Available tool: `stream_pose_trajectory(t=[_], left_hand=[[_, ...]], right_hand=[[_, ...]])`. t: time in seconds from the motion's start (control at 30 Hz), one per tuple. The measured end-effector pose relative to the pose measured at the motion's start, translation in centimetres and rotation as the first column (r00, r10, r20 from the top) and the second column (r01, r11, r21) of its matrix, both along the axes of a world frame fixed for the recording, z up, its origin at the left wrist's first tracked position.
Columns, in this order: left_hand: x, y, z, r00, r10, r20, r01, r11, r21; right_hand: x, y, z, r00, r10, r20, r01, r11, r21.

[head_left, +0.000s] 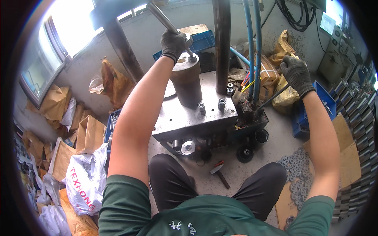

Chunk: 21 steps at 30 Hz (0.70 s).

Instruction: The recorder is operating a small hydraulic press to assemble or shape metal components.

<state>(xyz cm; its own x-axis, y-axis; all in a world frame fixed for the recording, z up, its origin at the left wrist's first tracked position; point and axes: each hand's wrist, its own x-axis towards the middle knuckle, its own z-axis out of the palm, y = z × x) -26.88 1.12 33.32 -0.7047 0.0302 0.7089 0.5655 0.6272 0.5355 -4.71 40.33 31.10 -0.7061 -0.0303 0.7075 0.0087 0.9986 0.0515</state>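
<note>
My left hand (174, 44), in a dark glove, is closed around an upright metal rod (162, 19) where the rod widens into a round collar (188, 40). Beneath it, the rod's thinner end meets the top of a thick steel cylinder (187, 83) that stands on the press table (177, 125). To the right, my gloved right hand (295, 74) is wrapped around the top of a black lever (275, 95) that slants down to the pump unit. Small bearing-like parts (221, 104) stand near the table's right front edge.
A steel column (221, 43) and blue hoses (254, 51) rise behind the table. A hammer (219, 173) lies on the floor between my knees. Flat ring-shaped metal parts (299, 173) cover cardboard at right; a blue crate (315, 114) stands beyond. Bags and cartons (88, 133) crowd the left.
</note>
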Motion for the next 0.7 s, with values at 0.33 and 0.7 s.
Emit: stream_pose_trajectory(t=[0.33, 0.7], left_hand=[[-3.6, 0.5, 0.9, 0.994, 0.063, -0.084, -0.091, 0.919, -0.383], [-3.9, 2.4, 2.6, 0.994, 0.042, 0.101, -0.020, 0.977, -0.210]], right_hand=[[2.0, -1.3, 0.5, 0.988, -0.044, 0.149, 0.058, 0.995, -0.087], [7.6, -0.9, -2.9, 0.986, 0.152, 0.063, -0.155, 0.987, 0.051]])
